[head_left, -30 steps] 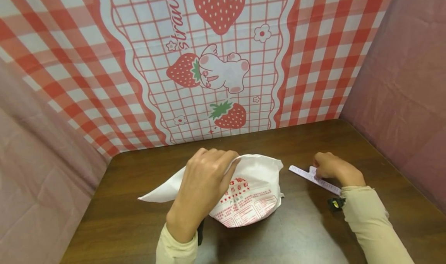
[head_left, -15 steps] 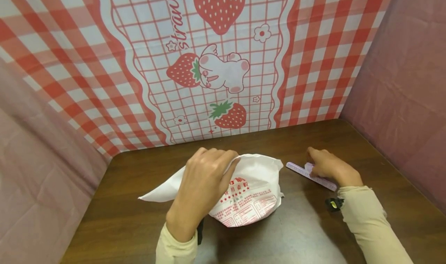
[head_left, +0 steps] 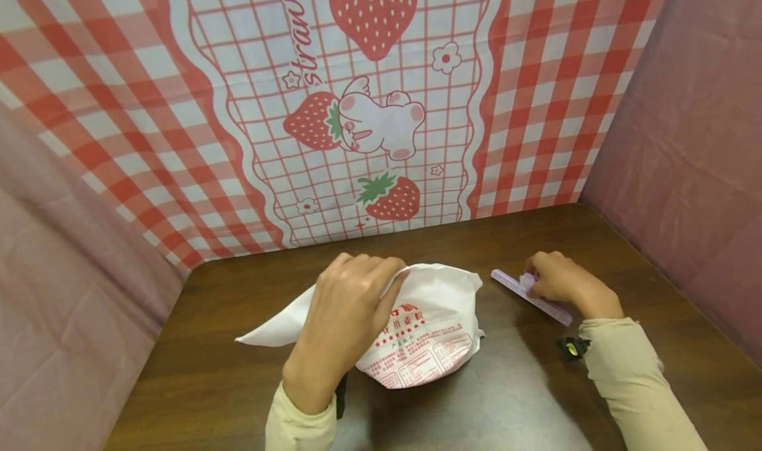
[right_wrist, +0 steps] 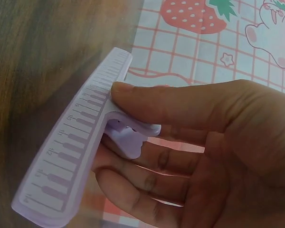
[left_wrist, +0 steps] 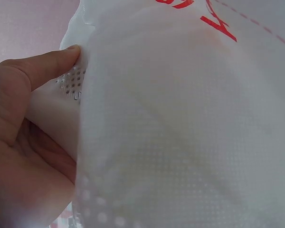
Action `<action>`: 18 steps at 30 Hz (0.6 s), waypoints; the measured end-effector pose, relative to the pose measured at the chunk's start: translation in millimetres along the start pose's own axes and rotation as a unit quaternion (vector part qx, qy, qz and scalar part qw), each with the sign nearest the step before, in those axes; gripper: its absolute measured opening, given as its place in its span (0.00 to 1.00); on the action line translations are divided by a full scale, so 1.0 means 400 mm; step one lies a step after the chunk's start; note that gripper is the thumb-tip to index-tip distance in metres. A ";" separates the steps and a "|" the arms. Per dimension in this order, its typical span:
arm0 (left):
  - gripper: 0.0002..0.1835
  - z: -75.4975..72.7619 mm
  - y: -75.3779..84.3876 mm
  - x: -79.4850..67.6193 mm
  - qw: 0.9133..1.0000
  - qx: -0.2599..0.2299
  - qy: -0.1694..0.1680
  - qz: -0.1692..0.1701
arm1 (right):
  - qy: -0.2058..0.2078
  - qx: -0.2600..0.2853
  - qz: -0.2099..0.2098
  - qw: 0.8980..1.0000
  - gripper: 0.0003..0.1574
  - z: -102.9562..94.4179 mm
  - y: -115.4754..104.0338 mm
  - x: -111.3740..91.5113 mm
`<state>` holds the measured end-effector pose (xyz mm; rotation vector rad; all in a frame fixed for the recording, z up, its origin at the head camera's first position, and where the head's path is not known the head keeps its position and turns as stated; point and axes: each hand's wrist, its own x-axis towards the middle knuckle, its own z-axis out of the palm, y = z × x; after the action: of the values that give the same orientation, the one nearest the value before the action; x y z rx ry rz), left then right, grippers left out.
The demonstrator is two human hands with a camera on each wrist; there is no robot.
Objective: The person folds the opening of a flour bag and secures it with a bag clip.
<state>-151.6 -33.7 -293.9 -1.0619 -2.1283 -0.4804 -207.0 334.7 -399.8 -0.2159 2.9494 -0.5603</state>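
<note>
A white woven bag [head_left: 440, 292] with red printed characters stands near the middle of the table, its top edge flattened out to the left. My left hand [head_left: 347, 319] grips that top edge; in the left wrist view the thumb [left_wrist: 52, 66] presses on the folded bag [left_wrist: 180, 123]. To the right of the bag my right hand [head_left: 562, 282] holds a light purple bag clip [head_left: 512, 284]. The clip [right_wrist: 61, 161] has a long bar with piano-key and ruler markings. In the right wrist view, thumb and fingers pinch its handle tabs [right_wrist: 128, 137].
A dark brown wooden table [head_left: 226, 398] lies beneath both hands. Behind it hangs a red and white checked cloth [head_left: 548, 94] with strawberries. Pink curtains [head_left: 690, 160] close off the left and right sides.
My right hand has shifted slightly to the left with the bag clip, whose bar has tilted a little and moved slightly toward the back. My left hand and the bag have stayed in place.
</note>
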 end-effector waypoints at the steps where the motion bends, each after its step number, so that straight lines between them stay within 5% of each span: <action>1: 0.05 0.000 0.000 0.000 1.000 0.000 0.000 0.000 | 0.003 -0.002 -0.003 1.000 0.21 0.000 0.000 0.000; 18: 0.05 -0.003 0.000 0.000 1.000 -0.006 0.001 -0.001 | 0.049 -0.002 -0.018 0.999 0.15 -0.011 -0.009 -0.008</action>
<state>-151.1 -34.3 -292.9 -1.0652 -2.1271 -0.4948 -204.1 333.4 -394.0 -0.2491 3.0471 -0.5868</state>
